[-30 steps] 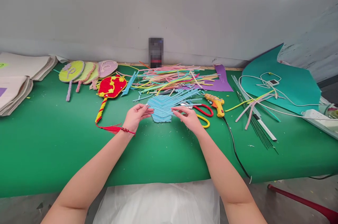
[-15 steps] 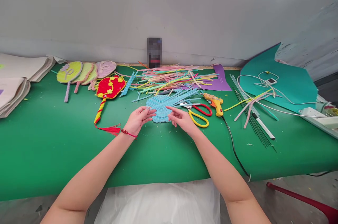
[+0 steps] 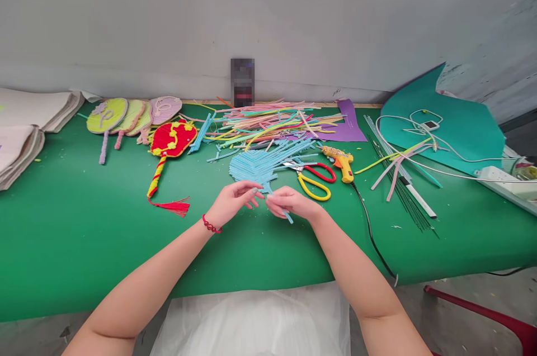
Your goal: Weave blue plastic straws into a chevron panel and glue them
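Note:
A flat leaf-shaped panel of light blue pipe cleaners (image 3: 250, 165) lies in front of me, its strips slanting into a ridge and loose ends fanning to the right. At its near edge, my right hand (image 3: 291, 202) is closed in a pinch on a blue pipe cleaner (image 3: 288, 216), whose end sticks out below the fingers. My left hand (image 3: 236, 199) hovers beside it, fingers stretched toward the panel's lower edge and slightly apart; I cannot tell whether the fingertips touch it. Scissors (image 3: 315, 180) with red and yellow handles rest right of the panel.
A yellow glue gun (image 3: 344, 166) with a black cord lies to the right. Behind is a heap of coloured pipe cleaners (image 3: 268, 121). A red fan (image 3: 174, 138) with a tassel and several pastel fans (image 3: 108, 115) lie left. Wires, a cable and a power strip (image 3: 503, 177) are far right.
Both hands have come down toward me, off the panel's middle to its near edge. A blue pipe cleaner now shows in my right hand, which was pointing before.

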`<state>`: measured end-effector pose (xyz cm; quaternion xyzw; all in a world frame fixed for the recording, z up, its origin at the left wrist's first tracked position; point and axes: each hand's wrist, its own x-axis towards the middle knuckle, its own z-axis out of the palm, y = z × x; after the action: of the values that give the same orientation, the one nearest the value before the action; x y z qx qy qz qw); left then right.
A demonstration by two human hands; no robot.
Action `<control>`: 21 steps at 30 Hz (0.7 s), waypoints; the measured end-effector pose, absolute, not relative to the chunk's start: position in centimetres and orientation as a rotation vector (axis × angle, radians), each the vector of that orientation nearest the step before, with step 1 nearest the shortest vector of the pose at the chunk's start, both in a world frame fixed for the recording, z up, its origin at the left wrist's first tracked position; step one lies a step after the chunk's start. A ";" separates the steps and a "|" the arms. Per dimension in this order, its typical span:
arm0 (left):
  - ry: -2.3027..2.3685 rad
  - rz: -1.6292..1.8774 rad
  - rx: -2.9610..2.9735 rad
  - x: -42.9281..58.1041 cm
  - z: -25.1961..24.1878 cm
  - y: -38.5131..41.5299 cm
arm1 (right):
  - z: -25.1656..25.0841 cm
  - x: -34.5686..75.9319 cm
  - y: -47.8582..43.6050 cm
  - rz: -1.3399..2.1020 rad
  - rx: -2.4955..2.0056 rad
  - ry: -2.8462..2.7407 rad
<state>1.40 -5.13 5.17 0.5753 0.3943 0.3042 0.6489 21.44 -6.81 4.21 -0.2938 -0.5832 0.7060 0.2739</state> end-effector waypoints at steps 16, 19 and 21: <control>1.106 0.927 1.281 0.8 5.6 -4.0 | 5.3 21.7 -6.9 2.004 -0.835 -1.806; 1.097 0.926 1.279 0.7 5.6 -3.8 | 5.2 21.9 -6.9 1.992 -0.852 -1.815; 1.077 0.920 1.272 0.6 5.6 -3.7 | 5.2 21.8 -6.9 1.973 -0.878 -1.828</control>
<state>0.56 -3.75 5.56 0.5442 0.4609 0.3937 0.5801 21.83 -6.89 5.23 -0.3064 -0.6383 0.6888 0.1555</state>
